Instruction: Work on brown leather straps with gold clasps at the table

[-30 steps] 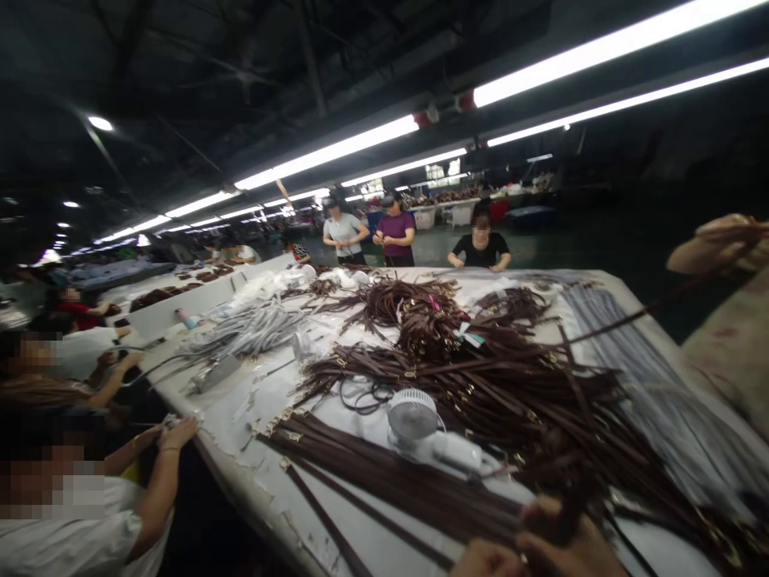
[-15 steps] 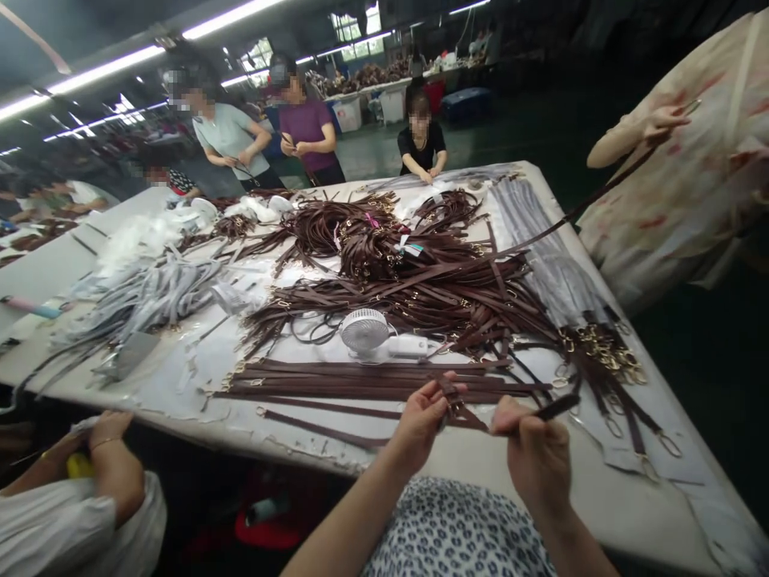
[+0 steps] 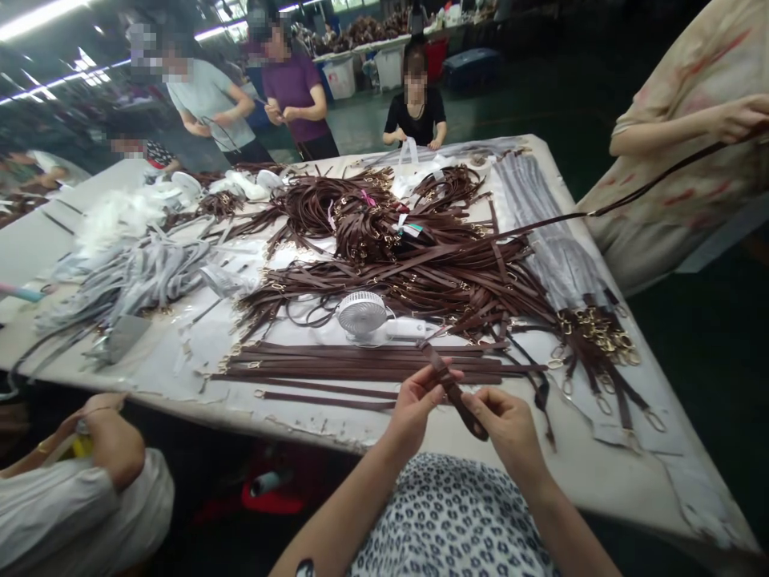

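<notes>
Leather strap (image 3: 450, 387), flat and brown, between left hand (image 3: 416, 407) and right hand (image 3: 508, 426).

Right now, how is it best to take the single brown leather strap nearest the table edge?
Pinch the strap near its middle from the table-edge side: it lies flat, apart from the stack behind, with bare table in front.

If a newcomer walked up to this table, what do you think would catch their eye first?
The great heap of dark brown straps with gold-coloured fittings, spread across the middle of the long white table, stands out first. A small white fan sits just in front of it. Nearest the camera, the left hand and right hand hold one brown strap.
</notes>
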Available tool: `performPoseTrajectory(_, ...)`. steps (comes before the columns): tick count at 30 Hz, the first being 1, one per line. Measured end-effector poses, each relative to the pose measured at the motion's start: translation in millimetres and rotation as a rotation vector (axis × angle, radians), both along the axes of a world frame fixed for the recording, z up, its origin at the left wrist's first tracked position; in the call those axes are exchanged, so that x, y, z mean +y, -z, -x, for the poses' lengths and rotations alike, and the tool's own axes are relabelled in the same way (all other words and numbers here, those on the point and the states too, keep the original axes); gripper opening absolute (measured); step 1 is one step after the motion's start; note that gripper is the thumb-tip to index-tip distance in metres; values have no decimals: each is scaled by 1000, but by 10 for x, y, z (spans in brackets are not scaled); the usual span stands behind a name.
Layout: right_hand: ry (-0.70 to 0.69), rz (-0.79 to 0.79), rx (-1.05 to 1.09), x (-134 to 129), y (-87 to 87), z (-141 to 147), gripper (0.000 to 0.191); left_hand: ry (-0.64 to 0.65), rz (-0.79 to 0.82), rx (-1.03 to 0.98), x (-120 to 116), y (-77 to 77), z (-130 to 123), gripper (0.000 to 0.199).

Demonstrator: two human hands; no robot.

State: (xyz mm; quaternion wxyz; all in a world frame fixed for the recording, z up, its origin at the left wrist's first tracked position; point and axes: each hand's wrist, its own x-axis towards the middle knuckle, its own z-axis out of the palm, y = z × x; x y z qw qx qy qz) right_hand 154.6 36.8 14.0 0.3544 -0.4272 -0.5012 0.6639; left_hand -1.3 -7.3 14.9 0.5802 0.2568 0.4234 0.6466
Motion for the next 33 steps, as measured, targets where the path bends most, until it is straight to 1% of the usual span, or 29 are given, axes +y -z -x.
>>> performPoseTrajectory(4,91,-39,-36,-25,8,77,52,38,-6,63,-37,40,-27,45)
performPoseTrajectory(9,144,-104,-42,-117,113,161,50,4,10,173,-54,113,-112,47)
performPoseTrajectory(13,234,-79,-12,-180,187,223,51,19,4,230,-56,179,-174,50)
performPoseTrajectory(15,275,-67,-1,-192,192,250,51,42,2,243,-52,202,-186,51)
performPoseTrajectory(17,298,-56,13,-194,185,269,52,39,4,248,-40,204,-182,49)
performPoseTrajectory(20,296,-52,14,-200,177,279,53,14,41,146,5,169,-163,49)
performPoseTrajectory(23,289,-73,-8,-224,183,283,52,-64,143,-7,61,125,-164,52)
performPoseTrajectory(25,302,-91,-8,-241,187,295,51,-115,188,-84,80,103,-182,50)
performPoseTrajectory(28,325,-148,-15,-253,184,323,49,-128,171,-168,60,81,-216,45)
performPoseTrajectory(33,345,-194,-25,-252,178,366,48,-107,138,-197,-8,65,-220,37)
